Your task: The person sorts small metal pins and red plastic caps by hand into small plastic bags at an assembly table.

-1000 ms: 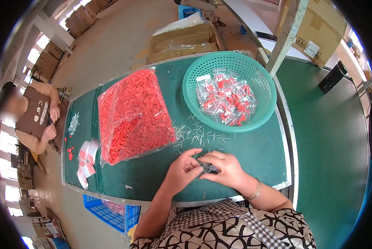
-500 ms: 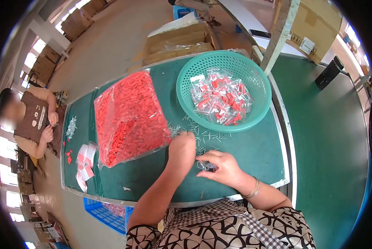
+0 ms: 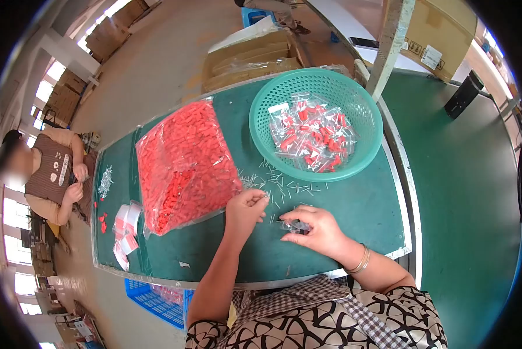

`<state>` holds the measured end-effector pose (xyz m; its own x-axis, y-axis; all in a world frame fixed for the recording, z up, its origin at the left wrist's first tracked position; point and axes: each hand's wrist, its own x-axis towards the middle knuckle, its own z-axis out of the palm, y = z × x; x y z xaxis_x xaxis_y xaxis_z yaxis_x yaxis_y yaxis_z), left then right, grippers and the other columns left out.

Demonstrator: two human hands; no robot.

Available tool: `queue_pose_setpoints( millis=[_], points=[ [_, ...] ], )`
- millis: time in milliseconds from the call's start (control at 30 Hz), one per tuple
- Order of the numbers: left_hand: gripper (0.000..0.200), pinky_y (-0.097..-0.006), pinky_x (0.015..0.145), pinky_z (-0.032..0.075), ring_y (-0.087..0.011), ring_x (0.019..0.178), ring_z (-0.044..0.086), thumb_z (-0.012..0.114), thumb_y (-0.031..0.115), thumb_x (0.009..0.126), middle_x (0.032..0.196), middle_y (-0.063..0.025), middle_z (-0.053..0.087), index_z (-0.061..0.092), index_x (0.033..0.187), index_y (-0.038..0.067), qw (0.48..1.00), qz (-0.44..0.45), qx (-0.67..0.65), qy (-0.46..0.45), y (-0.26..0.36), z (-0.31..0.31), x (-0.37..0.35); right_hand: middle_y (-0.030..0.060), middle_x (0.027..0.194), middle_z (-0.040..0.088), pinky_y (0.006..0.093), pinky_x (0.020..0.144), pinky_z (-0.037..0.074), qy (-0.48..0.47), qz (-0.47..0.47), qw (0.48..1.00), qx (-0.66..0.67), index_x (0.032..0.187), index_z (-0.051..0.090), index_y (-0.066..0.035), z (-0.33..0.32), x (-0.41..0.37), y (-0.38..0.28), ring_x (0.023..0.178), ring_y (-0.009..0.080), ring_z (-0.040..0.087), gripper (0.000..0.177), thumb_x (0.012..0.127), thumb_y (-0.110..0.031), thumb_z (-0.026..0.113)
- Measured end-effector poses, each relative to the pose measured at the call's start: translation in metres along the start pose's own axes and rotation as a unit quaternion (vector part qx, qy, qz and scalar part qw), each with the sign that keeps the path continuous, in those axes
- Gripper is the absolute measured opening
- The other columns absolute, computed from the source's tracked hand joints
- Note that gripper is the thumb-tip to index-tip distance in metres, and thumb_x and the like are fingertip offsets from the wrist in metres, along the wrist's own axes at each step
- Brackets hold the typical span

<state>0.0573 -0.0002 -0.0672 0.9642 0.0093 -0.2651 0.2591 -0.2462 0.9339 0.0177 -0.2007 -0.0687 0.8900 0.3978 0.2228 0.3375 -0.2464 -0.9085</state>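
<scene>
My left hand (image 3: 244,214) has its fingers pinched together just above the green tabletop. A tiny pale bit shows at its fingertips, too small to name. Near it lie scattered small silvery screw-like pins (image 3: 281,185). My right hand (image 3: 322,231) is curled around a small clear plastic bag (image 3: 296,225), its thumb and fingers closed on the sides. A large clear sack of red plugs (image 3: 185,166) lies left of my left hand. Beyond my right hand stands a green mesh basket (image 3: 368,139) with small clear packets (image 3: 313,136) of red and silvery pieces.
White and pink cards (image 3: 126,224) and a few red plugs (image 3: 103,221) lie on the table's left. A person (image 3: 54,174) works across that edge. A blue crate (image 3: 150,302) sits below the front edge. A metal post (image 3: 392,49) rises behind the basket.
My left hand has drawn back from the pile of pins toward me, its fingertips now lifted and pinched. My right hand keeps the plastic bag and has shifted slightly right.
</scene>
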Motion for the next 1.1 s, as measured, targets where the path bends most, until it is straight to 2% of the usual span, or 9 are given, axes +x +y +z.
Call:
queue_pose_setpoints(
  millis=[233, 333, 433, 533, 633, 733, 1100],
  points=[
    [0.013, -0.0216, 0.051, 0.047, -0.0088, 0.061, 0.059, 0.063, 0.006, 0.083, 0.078, -0.006, 0.065, 0.066, 0.092, -0.003, 0.999, -0.007, -0.049, 0.01, -0.005, 0.002, -0.007, 0.0055, 0.087, 0.063, 0.0298, 0.061, 0.051, 0.009, 0.028, 1.0, 0.006, 0.103, 0.066, -0.01, 0.002, 0.0, 0.004, 0.071, 0.0195, 0.062, 0.039, 0.069, -0.021, 0.081],
    [0.014, -0.022, 0.053, 0.047, -0.0077, 0.062, 0.059, 0.064, 0.006, 0.082, 0.076, -0.0031, 0.063, 0.067, 0.094, 0.0, 0.998, -0.006, -0.063, 0.022, -0.008, 0.0, -0.011, 0.0051, 0.087, 0.063, 0.0297, 0.061, 0.051, 0.011, 0.019, 1.0, 0.006, 0.103, 0.066, -0.01, 0.003, 0.001, 0.007, 0.07, 0.0188, 0.061, 0.039, 0.069, -0.021, 0.082],
    [0.016, -0.0261, 0.056, 0.047, -0.0133, 0.062, 0.06, 0.066, 0.005, 0.08, 0.075, -0.0062, 0.061, 0.067, 0.095, 0.001, 0.986, 0.114, 0.1, 0.072, -0.023, -0.001, -0.007, 0.005, 0.087, 0.063, 0.0298, 0.062, 0.05, 0.008, 0.022, 1.0, 0.003, 0.102, 0.066, -0.01, 0.003, 0.0, 0.007, 0.07, 0.0188, 0.061, 0.039, 0.069, -0.022, 0.082],
    [0.016, -0.0327, 0.06, 0.048, -0.0233, 0.065, 0.061, 0.066, 0.006, 0.078, 0.077, -0.0109, 0.061, 0.066, 0.093, 0.003, 0.934, 0.264, 0.226, 0.086, -0.016, 0.003, -0.008, 0.005, 0.088, 0.064, 0.0297, 0.062, 0.05, 0.003, 0.027, 1.0, 0.005, 0.102, 0.066, -0.01, 0.003, 0.001, 0.005, 0.071, 0.0192, 0.061, 0.039, 0.068, -0.022, 0.082],
    [0.009, -0.0387, 0.061, 0.048, -0.0314, 0.068, 0.06, 0.064, 0.008, 0.079, 0.078, -0.0134, 0.06, 0.065, 0.086, 0.003, 0.89, 0.314, 0.32, 0.089, -0.006, 0.007, -0.003, 0.005, 0.088, 0.064, 0.0297, 0.062, 0.051, 0.005, 0.02, 1.0, 0.002, 0.103, 0.066, -0.01, 0.003, 0.001, 0.006, 0.071, 0.0194, 0.062, 0.039, 0.068, -0.022, 0.082],
    [0.006, -0.0419, 0.061, 0.047, -0.0331, 0.07, 0.06, 0.062, 0.009, 0.08, 0.077, -0.0141, 0.058, 0.06, 0.08, 0.003, 0.854, 0.287, 0.424, 0.091, -0.008, 0.007, 0.0, 0.0051, 0.088, 0.064, 0.03, 0.063, 0.051, 0.007, 0.026, 1.0, 0.009, 0.103, 0.066, -0.01, 0.001, 0.001, 0.007, 0.073, 0.0195, 0.062, 0.039, 0.069, -0.022, 0.082],
    [0.004, -0.0423, 0.061, 0.048, -0.033, 0.071, 0.06, 0.06, 0.004, 0.074, 0.077, -0.0152, 0.057, 0.057, 0.077, 0.003, 0.815, 0.264, 0.511, 0.077, -0.007, 0.018, 0.013, 0.0058, 0.087, 0.063, 0.0302, 0.063, 0.051, 0.008, 0.001, 1.0, 0.013, 0.103, 0.066, -0.009, 0.003, 0.001, 0.007, 0.074, 0.0214, 0.062, 0.039, 0.07, -0.021, 0.081]
  ],
)
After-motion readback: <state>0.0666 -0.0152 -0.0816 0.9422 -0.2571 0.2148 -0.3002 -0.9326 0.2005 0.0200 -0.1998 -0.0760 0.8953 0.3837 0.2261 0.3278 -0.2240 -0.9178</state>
